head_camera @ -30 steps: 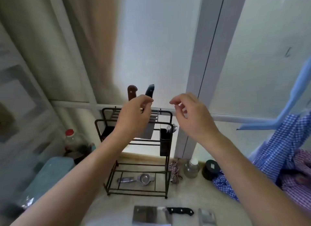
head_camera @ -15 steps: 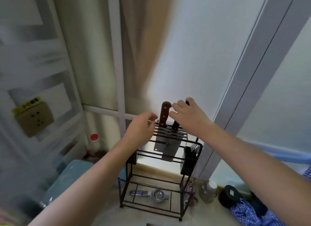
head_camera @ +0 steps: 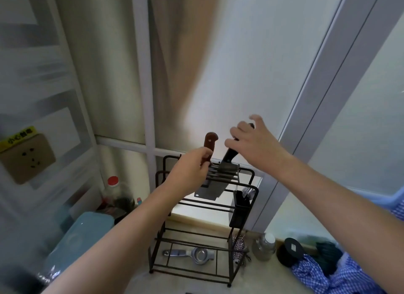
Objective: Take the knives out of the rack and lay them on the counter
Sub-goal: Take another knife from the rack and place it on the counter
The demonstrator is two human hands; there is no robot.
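Note:
A black wire rack stands on the pale counter against the window. Two knives stand in its top slots, and their grey blades hang below the bars. My left hand pinches the base of the brown-handled knife, which stands upright. My right hand hovers over the black-handled knife with its fingers spread. That handle leans right under my palm. Whether my thumb holds it is hidden.
A black utensil cup hangs on the rack's right side and a metal squeezer lies on its bottom shelf. Left stand a red-capped bottle and a blue container. Right are a jar, a black lid and checked cloth.
My view swung left and closer to the rack. My left hand closed on the brown handle. My right hand slid onto the black handle, its fingers spreading.

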